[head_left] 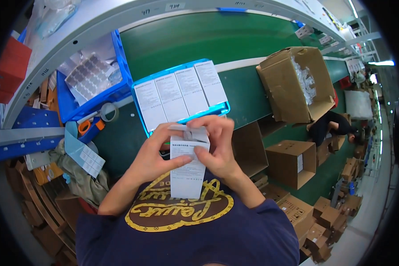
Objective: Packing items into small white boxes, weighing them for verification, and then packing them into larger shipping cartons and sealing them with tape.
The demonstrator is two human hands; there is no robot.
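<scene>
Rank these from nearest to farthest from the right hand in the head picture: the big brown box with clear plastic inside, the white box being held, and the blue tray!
From the right hand:
1. White box: touching it, held between both hands.
2. Blue tray: just beyond the hands.
3. Big brown box: farther off, ahead and right.

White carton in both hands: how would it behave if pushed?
The white carton looks like thin card, probably fairly stiff given its straight edges. Its raised top flap likely bends easily. Tall and narrow, it may tip if stood upright and pushed.
</scene>
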